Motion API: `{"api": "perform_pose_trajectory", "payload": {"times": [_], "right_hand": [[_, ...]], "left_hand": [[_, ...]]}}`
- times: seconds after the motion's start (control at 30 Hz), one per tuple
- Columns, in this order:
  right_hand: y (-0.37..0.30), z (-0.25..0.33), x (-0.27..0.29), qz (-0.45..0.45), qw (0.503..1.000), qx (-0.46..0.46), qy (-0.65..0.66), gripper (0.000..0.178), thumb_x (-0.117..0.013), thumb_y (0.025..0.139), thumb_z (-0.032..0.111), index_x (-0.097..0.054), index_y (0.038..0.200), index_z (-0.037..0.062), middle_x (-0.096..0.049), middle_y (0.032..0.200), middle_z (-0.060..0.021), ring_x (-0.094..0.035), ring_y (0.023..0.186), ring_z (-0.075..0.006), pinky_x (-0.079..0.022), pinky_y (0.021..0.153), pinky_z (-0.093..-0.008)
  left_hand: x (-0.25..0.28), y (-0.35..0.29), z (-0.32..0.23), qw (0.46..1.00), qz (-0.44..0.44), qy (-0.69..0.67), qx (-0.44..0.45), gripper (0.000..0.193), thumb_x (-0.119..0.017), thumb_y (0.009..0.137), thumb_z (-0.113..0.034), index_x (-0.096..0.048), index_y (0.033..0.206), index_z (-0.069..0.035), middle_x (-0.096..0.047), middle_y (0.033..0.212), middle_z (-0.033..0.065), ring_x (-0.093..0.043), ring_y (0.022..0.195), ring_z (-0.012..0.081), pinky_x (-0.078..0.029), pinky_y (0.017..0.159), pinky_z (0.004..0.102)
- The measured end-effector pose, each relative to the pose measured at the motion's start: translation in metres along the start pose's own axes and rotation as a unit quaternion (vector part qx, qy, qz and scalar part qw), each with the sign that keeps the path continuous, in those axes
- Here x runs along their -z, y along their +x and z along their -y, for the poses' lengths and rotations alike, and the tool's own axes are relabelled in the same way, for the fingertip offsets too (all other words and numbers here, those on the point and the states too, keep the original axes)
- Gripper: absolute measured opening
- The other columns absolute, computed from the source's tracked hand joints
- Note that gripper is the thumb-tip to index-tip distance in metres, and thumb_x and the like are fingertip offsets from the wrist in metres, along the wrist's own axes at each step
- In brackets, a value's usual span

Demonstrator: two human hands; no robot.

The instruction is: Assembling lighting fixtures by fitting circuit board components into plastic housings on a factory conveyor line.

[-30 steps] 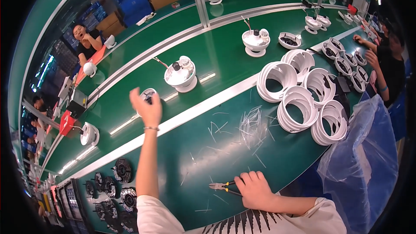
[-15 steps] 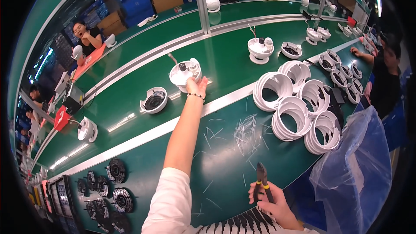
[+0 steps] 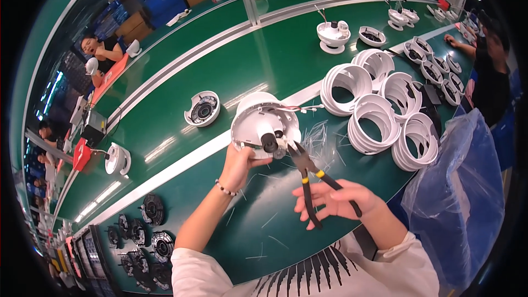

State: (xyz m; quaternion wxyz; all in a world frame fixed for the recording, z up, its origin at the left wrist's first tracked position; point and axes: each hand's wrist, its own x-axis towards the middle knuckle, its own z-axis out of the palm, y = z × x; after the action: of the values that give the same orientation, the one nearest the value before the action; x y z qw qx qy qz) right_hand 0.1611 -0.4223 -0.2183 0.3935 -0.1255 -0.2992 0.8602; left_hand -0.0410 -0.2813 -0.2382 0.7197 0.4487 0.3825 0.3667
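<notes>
My left hand (image 3: 240,168) grips the near left edge of a round white plastic housing (image 3: 250,127), tilted so its inside faces me. In it are a black cylinder (image 3: 269,142) and small clear and white parts; thin wires with white connectors (image 3: 309,108) stick out to the right. My right hand (image 3: 346,201) holds cutting pliers (image 3: 302,160) with dark handles and yellow bands. The handles are spread, and the jaw tips are at the housing's lower right, by the small parts; whether they touch anything is hard to see.
Clipped clear strips (image 3: 319,143) lie on the green bench. White rings (image 3: 367,126) are stacked at right, beside a clear plastic bag (image 3: 456,203). Black round grilles (image 3: 162,245) lie at left. A white cup with a black insert (image 3: 202,110) and other housings (image 3: 333,36) sit on the belt.
My left hand has brought the white housing from the belt toward me, tilting it. My right hand has raised the pliers to it, and their handles have spread.
</notes>
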Motion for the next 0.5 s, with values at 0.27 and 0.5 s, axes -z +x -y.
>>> {"api": "perform_pose_trajectory", "payload": {"times": [0.27, 0.5], "right_hand": [[0.013, 0.012, 0.005, -0.019, 1.000, -0.010, -0.009, 0.056, -0.039, 0.084, 0.030, -0.027, 0.125, -0.0061, -0.043, 0.115, -0.0190, -0.048, 0.101, -0.0263, -0.041, 0.082, -0.0439], [0.011, 0.015, 0.007, -0.036, 0.999, 0.002, -0.006, 0.050, -0.036, 0.087, 0.032, -0.033, 0.123, -0.0026, -0.046, 0.111, -0.0165, -0.049, 0.097, -0.0244, -0.043, 0.079, -0.0409]], "left_hand": [[-0.012, -0.021, 0.000, 0.998, 0.052, 0.032, -0.003, 0.059, -0.032, 0.066, 0.009, -0.024, 0.123, -0.001, -0.042, 0.113, 0.0166, -0.052, 0.096, 0.0285, -0.054, 0.072, 0.0362], [-0.020, -0.026, 0.002, 0.994, 0.037, 0.075, -0.064, 0.049, -0.034, 0.069, 0.006, -0.034, 0.118, 0.000, -0.047, 0.109, 0.0145, -0.053, 0.095, 0.0250, -0.053, 0.070, 0.0347]]}}
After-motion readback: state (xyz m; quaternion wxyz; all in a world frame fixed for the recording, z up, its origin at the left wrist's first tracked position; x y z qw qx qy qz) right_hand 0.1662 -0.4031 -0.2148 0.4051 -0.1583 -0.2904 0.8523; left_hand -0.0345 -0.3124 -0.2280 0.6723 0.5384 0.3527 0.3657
